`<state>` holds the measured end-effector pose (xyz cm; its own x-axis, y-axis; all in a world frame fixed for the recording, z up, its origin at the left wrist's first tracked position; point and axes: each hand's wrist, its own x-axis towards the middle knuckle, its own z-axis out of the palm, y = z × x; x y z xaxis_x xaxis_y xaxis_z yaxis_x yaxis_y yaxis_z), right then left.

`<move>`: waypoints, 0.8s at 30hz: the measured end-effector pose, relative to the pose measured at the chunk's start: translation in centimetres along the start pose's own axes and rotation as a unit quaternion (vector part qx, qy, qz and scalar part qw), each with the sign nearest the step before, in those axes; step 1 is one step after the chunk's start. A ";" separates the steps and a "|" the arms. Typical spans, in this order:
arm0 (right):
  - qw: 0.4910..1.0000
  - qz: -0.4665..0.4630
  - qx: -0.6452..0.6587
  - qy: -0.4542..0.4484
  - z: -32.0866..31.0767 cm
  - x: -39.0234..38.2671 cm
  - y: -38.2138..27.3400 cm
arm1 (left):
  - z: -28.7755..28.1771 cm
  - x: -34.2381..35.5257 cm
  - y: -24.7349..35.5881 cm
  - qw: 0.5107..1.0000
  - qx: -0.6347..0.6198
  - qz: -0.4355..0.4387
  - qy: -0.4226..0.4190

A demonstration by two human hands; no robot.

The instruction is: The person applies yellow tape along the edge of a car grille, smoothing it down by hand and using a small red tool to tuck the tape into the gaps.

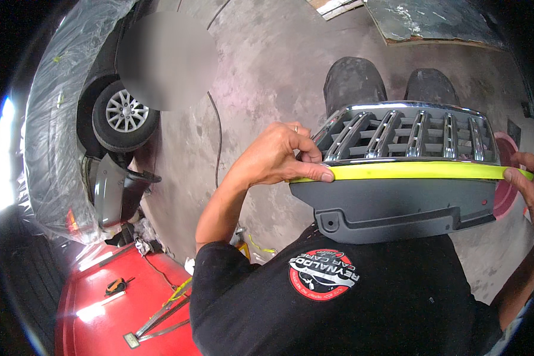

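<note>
Grey concrete floor [267, 65] is filling most of the view, stained and cracked. At the left a car [95, 118], wrapped in clear plastic sheeting [47, 118], is being seen with one alloy wheel [124, 113] uncovered. A red panel [118, 296] is lying at the lower left, with a small tape measure [115, 286] and thin metal strips resting on it. A black shirt [350, 296] with a round red badge is taking up the lower middle.

In the centre a car grille [403, 172] is being held up in front of the chest, chrome slats on top and a grey plastic base below. A strip of yellow-green masking tape [415, 171] is being laid along the seam between the chrome and the grey part, running from one end of the grille to the other. The left hand [279, 157] is being curled narrowly over the grille's left end, its thumb pressing the tape's end down. The right hand [525, 184] is being kept at the far right end, fingers touching the tape there; whether they are pinching it cannot be told, since the picture's rim is cutting them off.
</note>
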<state>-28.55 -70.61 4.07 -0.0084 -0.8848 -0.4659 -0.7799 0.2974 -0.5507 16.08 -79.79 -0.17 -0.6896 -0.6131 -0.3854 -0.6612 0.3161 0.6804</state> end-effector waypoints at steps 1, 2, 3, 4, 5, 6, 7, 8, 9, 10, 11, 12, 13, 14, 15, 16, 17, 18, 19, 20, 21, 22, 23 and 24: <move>0.999 -0.013 0.049 0.004 0.3 0.1 0.6 | 0.1 -0.1 -0.1 1.000 0.000 0.002 -0.002; 0.995 -0.024 0.099 0.008 0.4 0.1 0.9 | 0.1 -0.2 -0.2 1.000 -0.003 0.003 -0.002; 0.997 -0.025 0.074 0.004 0.3 0.1 0.7 | 0.2 -0.1 -0.2 1.000 -0.006 0.005 -0.002; 0.998 -0.026 0.049 0.001 0.1 0.0 0.3 | 0.2 0.0 -0.2 1.000 -0.008 0.008 -0.003; 0.999 -0.026 0.024 -0.002 -0.1 0.0 0.0 | 0.3 0.1 -0.2 1.000 -0.010 0.007 -0.004; 0.999 -0.036 0.034 0.001 -0.1 -0.1 0.3 | 0.3 0.1 -0.2 1.000 -0.011 0.005 -0.006; 0.998 -0.047 0.043 0.003 0.2 0.0 0.9 | 0.4 0.1 -0.1 1.000 -0.013 0.004 -0.007; 0.997 -0.057 0.053 0.006 0.5 0.0 1.6 | 0.4 0.1 -0.1 1.000 -0.016 0.003 -0.003; 0.993 -0.054 0.108 0.005 0.9 0.0 2.6 | 0.5 0.1 0.0 1.000 -0.019 0.004 -0.001; 0.986 -0.048 0.162 0.005 1.4 0.0 3.6 | 0.5 0.2 -0.1 1.000 -0.022 0.005 0.000; 0.976 -0.043 0.215 0.005 1.7 0.0 4.1 | 0.5 0.3 -0.2 1.000 -0.023 0.005 -0.002; 0.989 -0.059 0.138 -0.002 1.5 0.1 4.1 | 0.5 0.3 -0.2 1.000 -0.022 0.003 -0.004; 0.995 -0.074 0.061 -0.010 1.1 0.3 4.0 | 0.4 0.4 -0.2 1.000 -0.021 0.000 -0.006; 0.996 -0.090 -0.017 -0.016 0.9 0.4 3.9 | 0.5 0.4 -0.2 1.000 -0.022 0.001 -0.005; 0.997 -0.073 -0.022 -0.015 1.1 0.5 3.6 | 0.4 0.3 -0.1 1.000 -0.022 0.000 -0.003; 0.998 -0.057 -0.027 -0.013 1.2 0.5 3.1 | 0.4 0.3 -0.1 1.000 -0.022 -0.002 -0.002; 0.999 -0.041 -0.032 -0.012 1.4 0.6 2.9 | 0.3 0.1 0.0 1.000 -0.019 -0.003 -0.003; 1.000 -0.004 -0.019 0.009 2.0 0.5 4.2 | 0.2 0.0 0.0 1.000 -0.016 -0.003 -0.004; 0.999 0.037 -0.007 0.031 3.1 0.0 6.8 | 0.2 0.1 0.0 1.000 -0.015 0.001 -0.008; 0.997 0.063 -0.004 0.051 3.4 -0.7 7.6 | 0.3 0.6 0.0 1.000 -0.019 0.011 -0.008; 0.995 0.080 0.002 0.068 3.9 -0.8 7.9 | 0.3 0.6 -0.1 1.000 -0.020 0.014 -0.005; 0.994 0.075 -0.002 0.081 4.0 -1.1 7.9 | 0.3 0.5 -0.1 1.000 -0.022 0.018 -0.001; 0.994 0.058 0.001 0.097 4.1 -1.3 7.7 | 0.3 0.5 -0.1 1.000 -0.016 0.017 -0.004; 0.993 0.041 0.003 0.112 4.3 -1.4 7.4 | 0.3 0.5 -0.1 1.000 -0.009 0.017 -0.007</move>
<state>-31.62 -65.63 -2.29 -0.2111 -0.9149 -0.3442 -0.7667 0.3734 -0.5222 15.71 -79.95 -0.64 -0.7152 -0.5926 -0.3707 -0.6323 0.3223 0.7045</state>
